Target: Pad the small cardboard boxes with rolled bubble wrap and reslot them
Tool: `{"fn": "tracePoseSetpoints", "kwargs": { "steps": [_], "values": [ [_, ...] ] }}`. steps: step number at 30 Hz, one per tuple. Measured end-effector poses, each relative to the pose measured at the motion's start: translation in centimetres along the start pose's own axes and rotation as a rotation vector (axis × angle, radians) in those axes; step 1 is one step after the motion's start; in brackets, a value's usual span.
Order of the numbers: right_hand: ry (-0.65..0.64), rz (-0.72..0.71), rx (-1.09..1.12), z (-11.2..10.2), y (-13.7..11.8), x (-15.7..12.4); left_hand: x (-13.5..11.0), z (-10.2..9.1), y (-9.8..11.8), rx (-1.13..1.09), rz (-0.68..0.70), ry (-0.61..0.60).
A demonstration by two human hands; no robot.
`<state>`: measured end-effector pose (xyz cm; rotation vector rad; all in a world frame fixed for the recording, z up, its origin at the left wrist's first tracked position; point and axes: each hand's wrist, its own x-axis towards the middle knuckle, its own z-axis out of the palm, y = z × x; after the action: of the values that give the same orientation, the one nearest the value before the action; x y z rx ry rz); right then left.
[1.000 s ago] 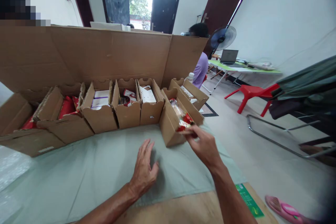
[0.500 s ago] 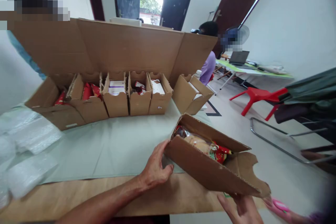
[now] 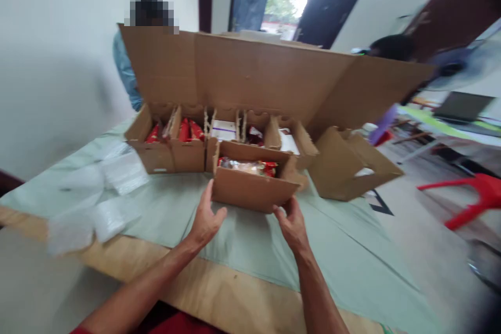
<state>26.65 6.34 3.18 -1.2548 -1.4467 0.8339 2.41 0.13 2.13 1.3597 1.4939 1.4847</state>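
An open-topped cardboard box (image 3: pixel 250 192) is between my two hands, in front of a row of similar boxes. My left hand (image 3: pixel 205 220) presses its fingers along the left end, with the thumb apart from them. At the lower right corner, my right hand (image 3: pixel 291 223) grips the cardboard; some of its fingers are hidden behind the box. Inside lie clear and red shiny snack packets (image 3: pixel 250 167). Whether the box bottom touches the green cloth (image 3: pixel 250 242) I cannot tell.
Behind stand several cardboard compartments (image 3: pixel 190 156) with red packets and white boxes, backed by a tall cardboard panel (image 3: pixel 250 81). Another cardboard box (image 3: pixel 332 177) stands tilted to their right. Bubble wrap (image 3: pixel 117 214) lies at left. A person in blue (image 3: pixel 127 70) is behind the panel.
The box has moved left and away from me, over the table in front of the row, and turned to face me lengthwise. My right hand has moved up with it. The view has shifted right.
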Motion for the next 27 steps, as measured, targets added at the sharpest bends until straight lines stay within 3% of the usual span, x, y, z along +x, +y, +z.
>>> {"fn": "tracePoseSetpoints", "kwargs": {
  "steps": [3,5,8,11,13,15,18,21,25,27],
  "values": [
    [0.038,0.082,0.029,0.2,1.6,-1.4,-0.1,-1.7,-0.9,0.168,0.073,-0.015],
    [0.067,0.2,-0.031,-0.6,2.4,-3.1,-1.0,-4.1,-1.5,0.329,0.157,0.01],
    [0.048,0.317,-0.139,-1.8,2.5,-5.5,-3.1,-9.8,-2.0,0.596,0.239,0.143],
    [0.047,0.316,-0.212,-2.1,2.0,-6.6,-5.0,-16.3,-2.3,0.856,0.206,0.337],
    [0.049,0.311,-0.243,-1.8,1.8,-6.5,-5.9,-19.8,-2.6,1.013,0.131,0.383],
    [0.041,0.305,-0.252,-1.5,1.9,-6.2,-6.4,-22.2,-3.0,1.112,0.049,0.361],
    [0.024,0.284,-0.246,-1.4,2.2,-5.8,-6.4,-23.8,-3.6,1.068,0.01,0.352],
    [0.039,0.268,-0.241,-1.6,2.5,-5.9,-5.9,-23.9,-3.5,0.96,0.044,0.405],
    [0.044,0.204,-0.212,-1.0,1.2,-6.9,-5.6,-22.4,-1.1,0.855,0.127,0.427],
    [0.0,0.134,-0.216,0.0,-0.5,-7.8,-6.0,-20.6,0.9,0.632,0.144,0.405]
  ]
}}
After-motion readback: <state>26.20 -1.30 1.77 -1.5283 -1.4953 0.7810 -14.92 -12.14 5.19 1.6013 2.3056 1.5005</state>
